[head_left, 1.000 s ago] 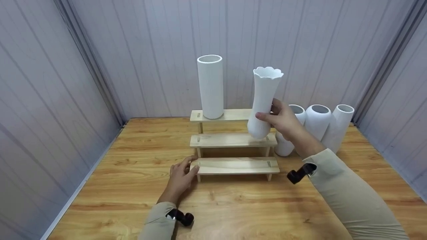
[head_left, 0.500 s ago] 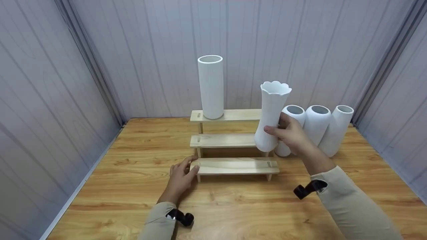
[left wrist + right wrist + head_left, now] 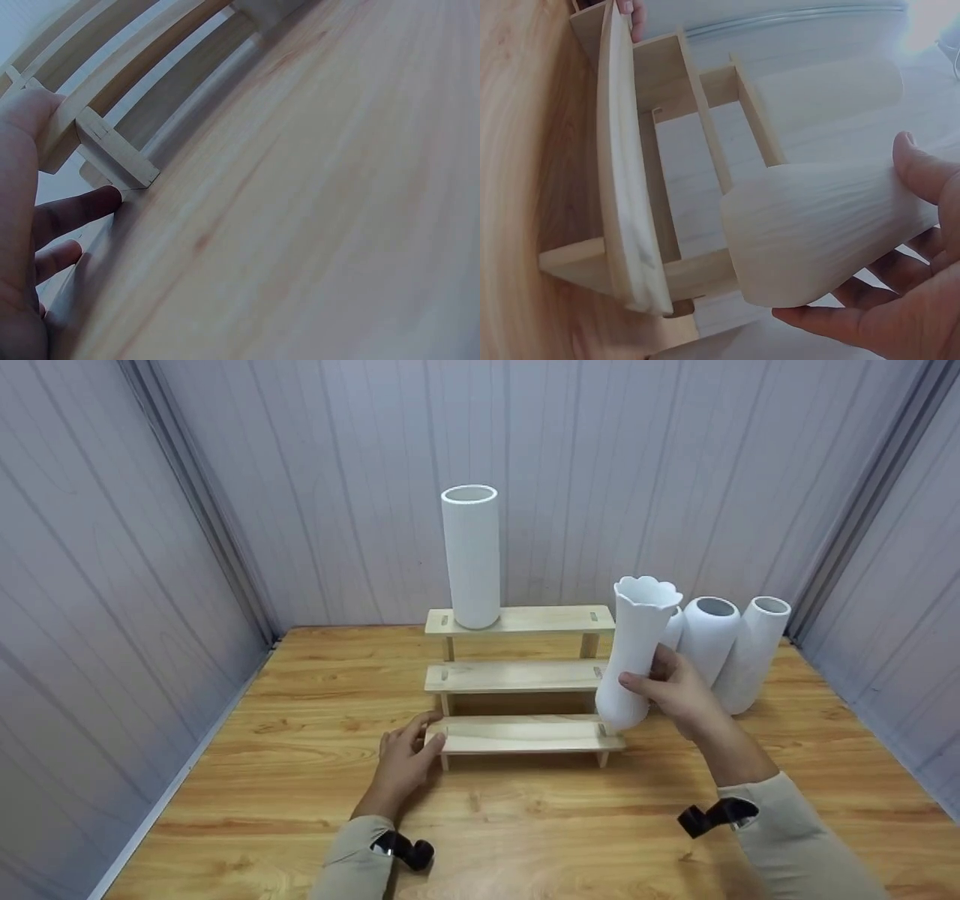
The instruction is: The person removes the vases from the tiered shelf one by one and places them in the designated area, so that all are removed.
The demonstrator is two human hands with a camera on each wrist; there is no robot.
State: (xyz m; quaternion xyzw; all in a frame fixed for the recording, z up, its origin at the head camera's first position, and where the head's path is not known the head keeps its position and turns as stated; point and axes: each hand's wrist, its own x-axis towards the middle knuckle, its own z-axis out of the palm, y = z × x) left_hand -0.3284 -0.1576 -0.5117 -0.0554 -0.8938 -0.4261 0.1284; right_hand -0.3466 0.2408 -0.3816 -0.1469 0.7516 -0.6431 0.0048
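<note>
My right hand [image 3: 679, 694] holds a white vase with a scalloped rim [image 3: 637, 649] around its lower half, upright and slightly tilted, in front of the right end of a three-tier wooden stand [image 3: 525, 735]. In the right wrist view the vase's ribbed body [image 3: 817, 232] lies between thumb and fingers. At the stand's lowest step, my left hand [image 3: 405, 757] grips the left end between thumb and forefinger; its other fingers hang loosely beside the leg in the left wrist view. A tall white cylindrical vase [image 3: 472, 559] stands on the top step at the left.
Right of the stand, a round-shouldered white vase [image 3: 709, 637] and a tapered white vase [image 3: 757, 652] stand on the wooden table [image 3: 315, 720]. Another white vase [image 3: 673, 630] is mostly hidden behind the held one. Pale panel walls [image 3: 360, 510] enclose the table.
My right hand has brought the scalloped vase down, nearer and to the right, from above the middle step to beside the stand's right end. The left hand stays put.
</note>
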